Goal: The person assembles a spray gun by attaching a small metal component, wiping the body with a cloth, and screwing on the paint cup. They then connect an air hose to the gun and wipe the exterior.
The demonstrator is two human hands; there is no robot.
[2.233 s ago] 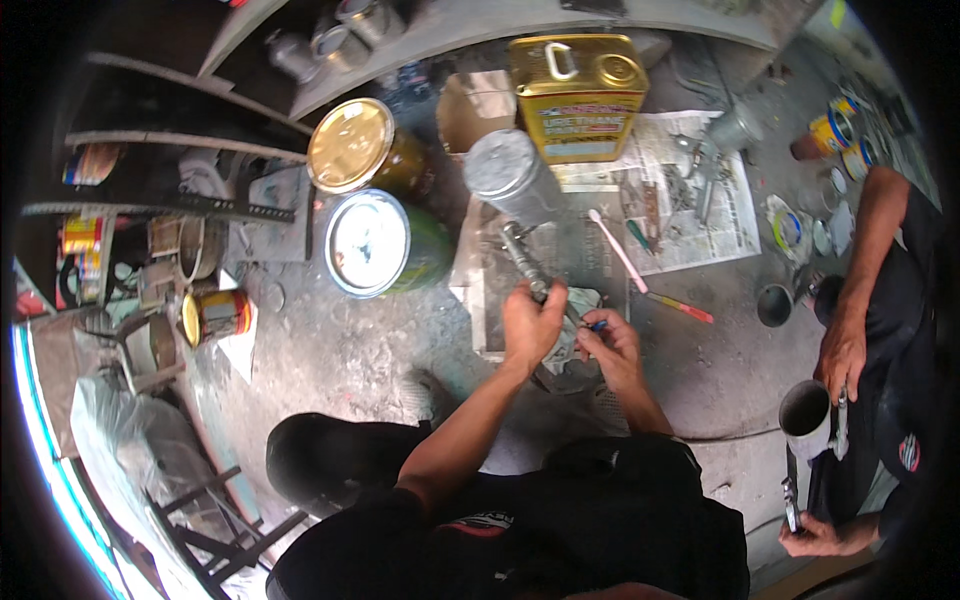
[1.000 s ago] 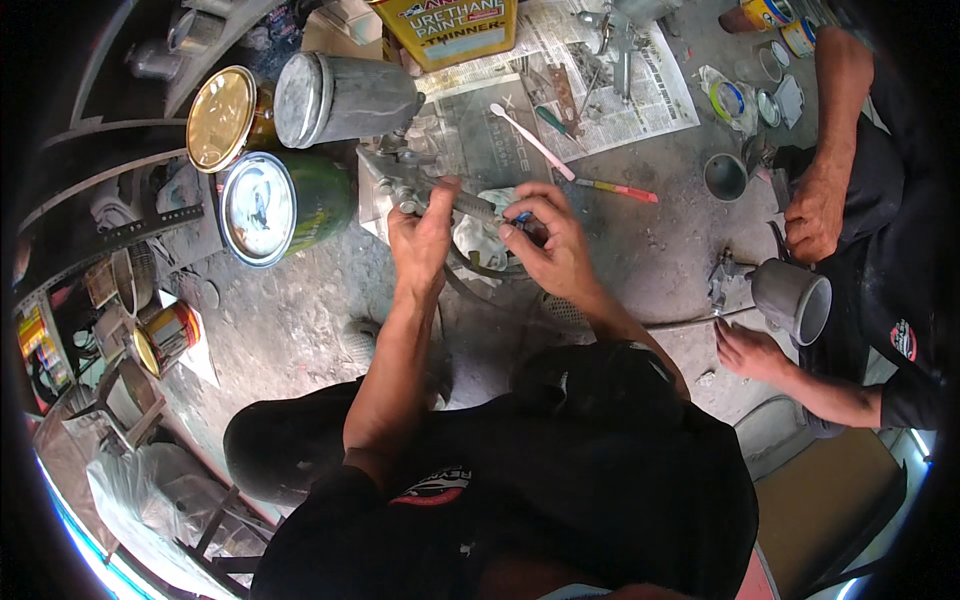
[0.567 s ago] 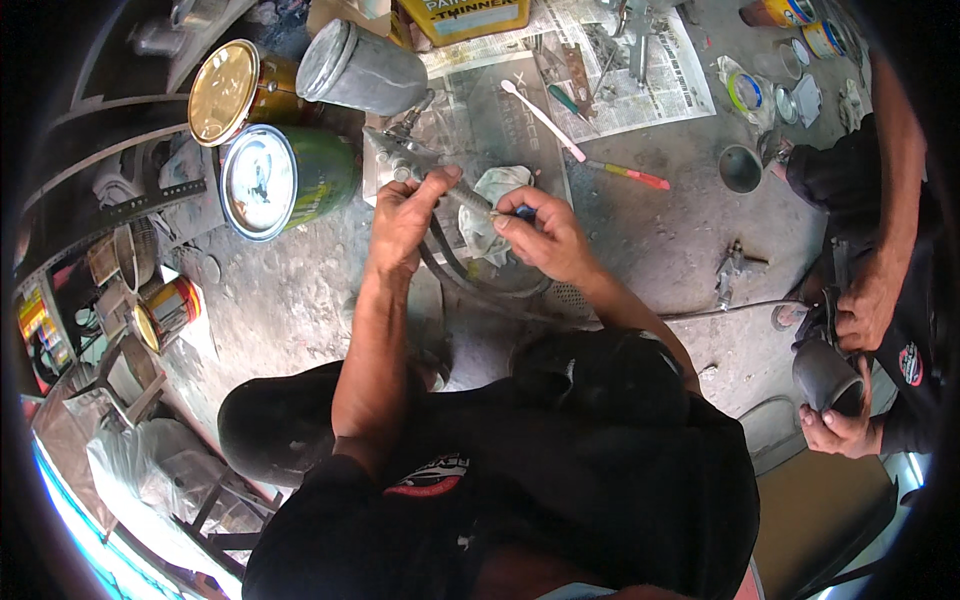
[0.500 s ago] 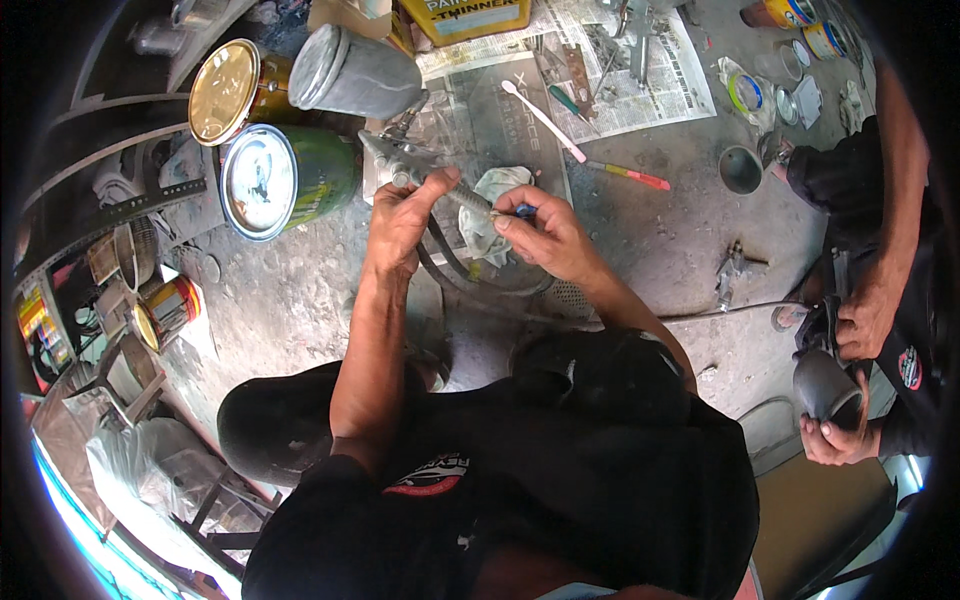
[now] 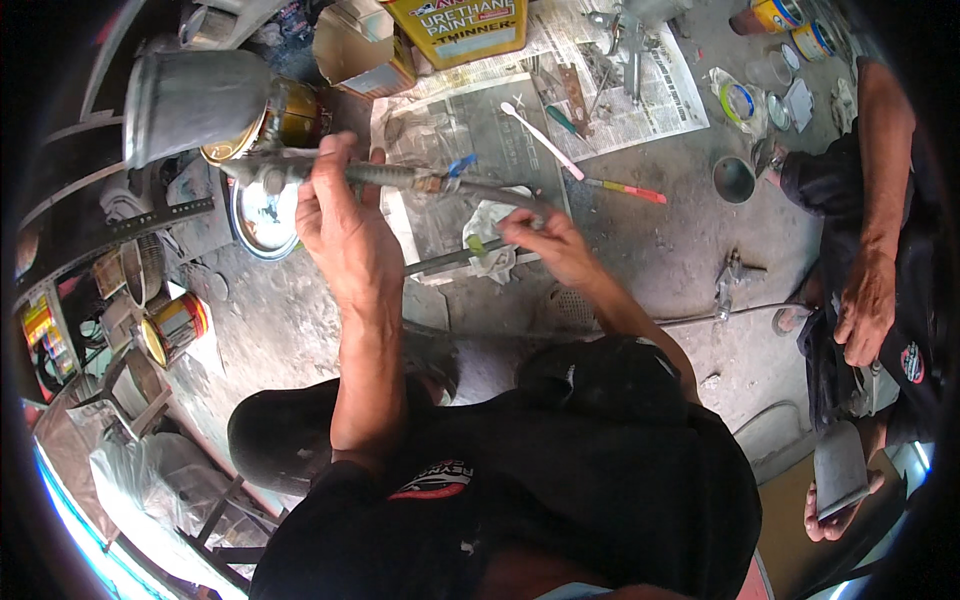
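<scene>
My left hand is closed around the handle of a grey spray gun, held nearly level above the floor. The gun's large grey cup is tilted at the far left, partly covering a gold can. A hose joins the handle's end at a fitting with a bit of blue on it. My right hand is beside the hose where it loops back. Its thumb and fingers are close together and blurred, so I cannot tell whether they grip the hose. A whitish rag lies beneath.
Paint cans stand at the left, near a cardboard box and a yellow thinner tin. Newspaper, a toothbrush and a green-handled tool lie ahead. A co-worker at the right holds a grey cup; another spray gun lies nearby.
My left hand has moved the spray gun left and swung its cup outward. My right hand has come off the handle's end and shifted slightly lower. The co-worker has lowered and turned the cup.
</scene>
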